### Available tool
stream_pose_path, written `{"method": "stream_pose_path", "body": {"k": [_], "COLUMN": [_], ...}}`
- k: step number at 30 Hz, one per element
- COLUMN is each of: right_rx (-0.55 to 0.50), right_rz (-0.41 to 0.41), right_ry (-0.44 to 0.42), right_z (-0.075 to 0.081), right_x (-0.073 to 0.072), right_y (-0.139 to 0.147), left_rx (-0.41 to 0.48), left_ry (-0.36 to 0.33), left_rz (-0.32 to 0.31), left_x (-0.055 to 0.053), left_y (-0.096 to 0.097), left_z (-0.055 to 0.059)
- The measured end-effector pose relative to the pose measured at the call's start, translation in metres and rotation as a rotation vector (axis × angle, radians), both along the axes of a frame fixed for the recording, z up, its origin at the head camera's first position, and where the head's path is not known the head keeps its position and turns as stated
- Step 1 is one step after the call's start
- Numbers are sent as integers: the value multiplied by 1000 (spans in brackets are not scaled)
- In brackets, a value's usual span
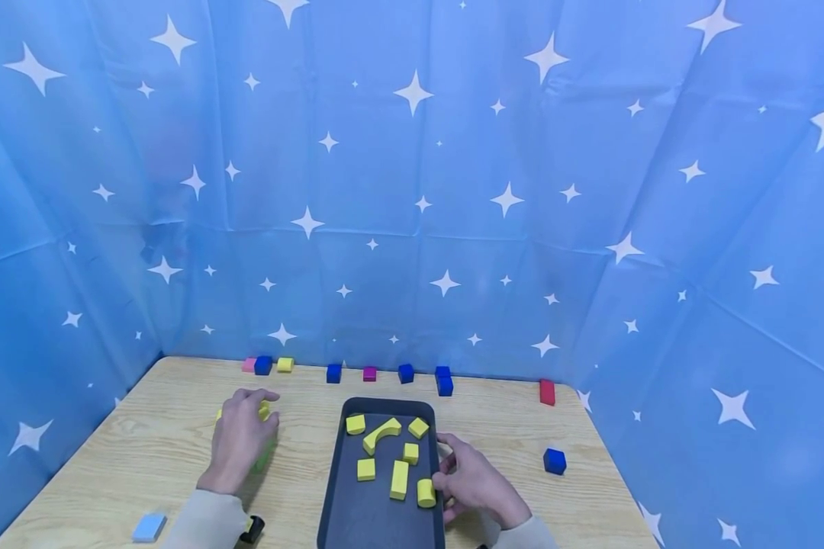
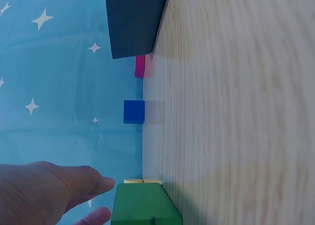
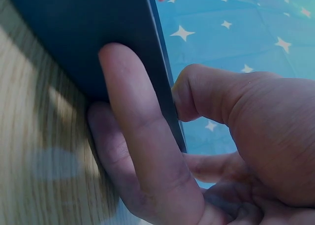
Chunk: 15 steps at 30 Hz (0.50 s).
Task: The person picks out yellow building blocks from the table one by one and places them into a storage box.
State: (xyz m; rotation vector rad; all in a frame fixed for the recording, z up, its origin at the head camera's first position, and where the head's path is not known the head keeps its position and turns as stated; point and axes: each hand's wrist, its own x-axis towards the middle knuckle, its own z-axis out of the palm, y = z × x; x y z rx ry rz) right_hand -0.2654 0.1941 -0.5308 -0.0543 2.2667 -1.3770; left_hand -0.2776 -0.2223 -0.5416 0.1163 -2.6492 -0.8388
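My right hand (image 1: 474, 479) grips the right rim of a dark grey tray (image 1: 378, 526), thumb over the edge and fingers against the outer wall, as the right wrist view shows. Several yellow blocks lie in the tray, among them an arch (image 1: 381, 435), a long block (image 1: 399, 479) and a cylinder (image 1: 426, 493). Left of the tray, my left hand (image 1: 239, 433) is over a yellow block (image 1: 264, 410) and a green block (image 2: 145, 203), partly hiding both. In the left wrist view its thumb stands apart from the green block; no grip shows.
Along the table's back edge sit blue blocks (image 1: 333, 373), a yellow cylinder (image 1: 285, 364), a pink block (image 1: 249, 365) and a magenta block (image 1: 369, 374). A red block (image 1: 547, 392) and a blue cube (image 1: 555, 461) lie right, a light blue block (image 1: 149, 527) front left. A starry curtain (image 1: 412, 191) surrounds the table.
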Motion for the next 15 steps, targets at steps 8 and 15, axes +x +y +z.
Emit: {"method": "stream_pose_path", "body": {"k": [8,15], "right_rx": [12,-7], "right_rz": [2,12], "right_ry": [11,11], "right_z": [0,1], "right_x": [0,1], "right_y": [0,0], "left_rx": [3,30], "left_ry": [-41,-72], "left_rz": [24,22], "left_x": [1,-1], "left_y": [-6,-8], "left_z": [-2,-3]}}
